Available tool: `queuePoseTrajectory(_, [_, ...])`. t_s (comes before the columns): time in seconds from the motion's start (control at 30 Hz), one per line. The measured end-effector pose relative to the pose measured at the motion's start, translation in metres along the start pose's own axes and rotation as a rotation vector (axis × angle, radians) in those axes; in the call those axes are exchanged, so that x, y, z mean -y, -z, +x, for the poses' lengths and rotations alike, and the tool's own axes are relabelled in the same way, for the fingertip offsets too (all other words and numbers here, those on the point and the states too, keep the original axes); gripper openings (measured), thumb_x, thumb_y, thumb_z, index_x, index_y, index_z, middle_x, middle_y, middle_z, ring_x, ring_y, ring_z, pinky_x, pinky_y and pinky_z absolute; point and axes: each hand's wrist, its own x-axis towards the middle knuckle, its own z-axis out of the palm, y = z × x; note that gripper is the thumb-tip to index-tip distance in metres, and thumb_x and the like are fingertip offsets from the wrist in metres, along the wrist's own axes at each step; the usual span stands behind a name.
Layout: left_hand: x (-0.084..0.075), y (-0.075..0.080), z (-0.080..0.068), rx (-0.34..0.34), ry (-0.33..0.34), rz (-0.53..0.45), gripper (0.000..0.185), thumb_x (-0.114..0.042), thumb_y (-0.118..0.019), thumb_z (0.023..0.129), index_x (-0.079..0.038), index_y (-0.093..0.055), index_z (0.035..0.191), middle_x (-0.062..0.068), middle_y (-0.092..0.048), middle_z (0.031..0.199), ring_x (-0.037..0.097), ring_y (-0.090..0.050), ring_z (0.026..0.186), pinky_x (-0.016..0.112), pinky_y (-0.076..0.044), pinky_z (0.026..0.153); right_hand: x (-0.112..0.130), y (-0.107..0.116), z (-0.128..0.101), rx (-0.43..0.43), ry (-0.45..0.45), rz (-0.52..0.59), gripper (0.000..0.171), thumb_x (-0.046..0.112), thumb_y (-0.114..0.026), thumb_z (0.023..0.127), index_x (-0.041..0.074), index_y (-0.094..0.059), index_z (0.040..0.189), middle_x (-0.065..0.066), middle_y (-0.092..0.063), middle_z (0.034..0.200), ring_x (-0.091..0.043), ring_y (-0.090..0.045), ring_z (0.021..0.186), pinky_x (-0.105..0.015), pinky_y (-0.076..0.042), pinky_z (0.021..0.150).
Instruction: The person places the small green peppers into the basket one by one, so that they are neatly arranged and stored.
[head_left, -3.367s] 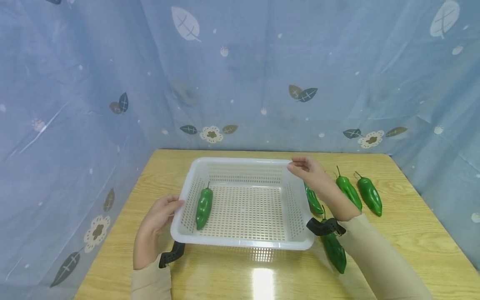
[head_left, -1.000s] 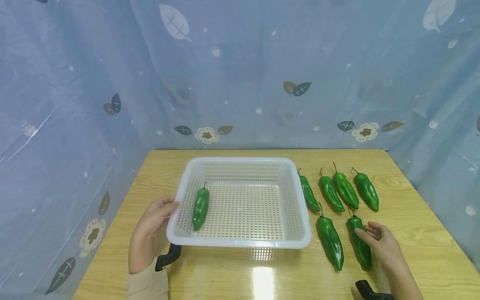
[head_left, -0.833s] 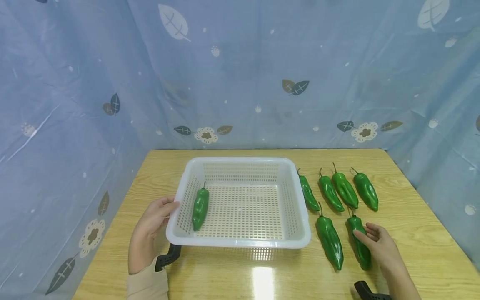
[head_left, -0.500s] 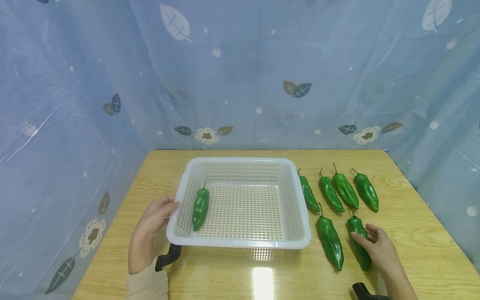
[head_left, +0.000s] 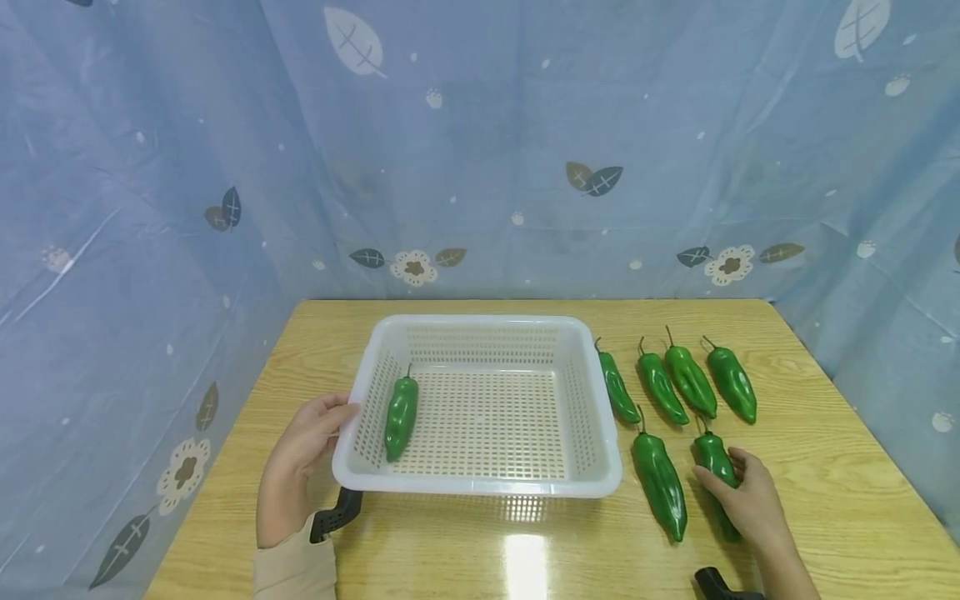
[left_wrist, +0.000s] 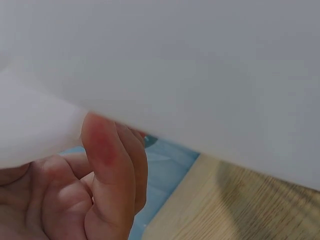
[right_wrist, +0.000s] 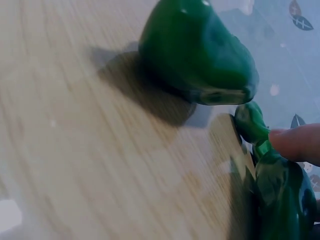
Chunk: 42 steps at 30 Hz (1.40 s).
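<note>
A white plastic basket with slotted walls sits on the table, and one green chili pepper lies at the left inside it. My left hand holds the basket's left side; in the left wrist view its fingers meet the white wall from below. To the right of the basket, my right hand has its thumb and fingers on either side of another green chili pepper, covering part of its lower half. The right wrist view shows the thumb against that pepper.
Beside the right hand's pepper lies another chili pepper. Several more, such as one at the far right, form a row behind. The wooden table meets a blue patterned curtain at the back and sides.
My right hand has left the basket's right rim and moved down to a chili pepper on the right. Over the last second its fingers close in around it. The left hand stays put.
</note>
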Motion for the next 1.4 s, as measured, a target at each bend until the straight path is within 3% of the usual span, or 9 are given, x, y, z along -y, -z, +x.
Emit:
queuePoseTrajectory(0.37, [-0.0008, -0.0001, -0.0005, 0.003, -0.001, -0.004, 0.041, -0.016, -0.048, 0.099, 0.013, -0.045, 0.128, 0.029, -0.060, 0.116, 0.024, -0.068, 0.092, 0.035, -0.058, 0.074, -0.0001, -0.0049, 0.0006, -0.054, 0.001, -0.087, 0.090, 0.041, -0.052, 0.095, -0.021, -0.007, 0.141, -0.045, -0.020, 0.135, -0.052, -0.035, 0.116, -0.057, -0.043, 0.089])
queuePoseTrajectory(0.53, [-0.0012, -0.0002, -0.0005, -0.011, 0.008, -0.001, 0.042, -0.017, -0.048, 0.099, 0.013, -0.044, 0.128, 0.028, -0.060, 0.116, 0.023, -0.068, 0.092, 0.035, -0.058, 0.075, 0.0005, -0.0059, 0.0003, -0.058, -0.015, -0.088, 0.089, 0.043, -0.052, 0.095, -0.018, -0.008, 0.142, -0.043, -0.018, 0.135, -0.049, -0.034, 0.114, -0.055, -0.043, 0.086])
queuePoseTrajectory(0.73, [0.0004, -0.0003, 0.0010, -0.017, 0.008, 0.002, 0.042, -0.016, -0.048, 0.099, 0.013, -0.044, 0.128, 0.028, -0.061, 0.115, 0.024, -0.068, 0.093, 0.034, -0.058, 0.075, 0.0010, -0.0061, -0.0011, -0.091, 0.010, -0.084, 0.083, 0.037, -0.054, 0.095, -0.020, -0.015, 0.140, -0.041, -0.028, 0.130, -0.048, -0.038, 0.112, -0.052, -0.044, 0.082])
queuePoseTrajectory(1.0, [0.0018, -0.0004, 0.0009, -0.017, 0.012, 0.001, 0.041, -0.017, -0.048, 0.099, 0.012, -0.045, 0.127, 0.027, -0.061, 0.114, 0.024, -0.068, 0.092, 0.034, -0.057, 0.075, 0.0033, -0.0008, -0.0016, -0.065, -0.015, -0.068, 0.085, 0.042, -0.050, 0.096, -0.017, -0.010, 0.143, -0.041, -0.030, 0.135, -0.051, -0.041, 0.117, -0.055, -0.043, 0.088])
queuePoseTrajectory(1.4, [0.0026, -0.0009, 0.0010, -0.016, 0.004, -0.010, 0.039, -0.015, -0.048, 0.099, 0.014, -0.045, 0.126, 0.028, -0.061, 0.112, 0.023, -0.069, 0.091, 0.034, -0.058, 0.074, 0.0068, 0.0008, -0.0021, -0.054, -0.060, -0.033, 0.093, 0.053, -0.045, 0.094, -0.011, -0.004, 0.146, -0.037, -0.028, 0.139, -0.050, -0.038, 0.121, -0.055, -0.045, 0.086])
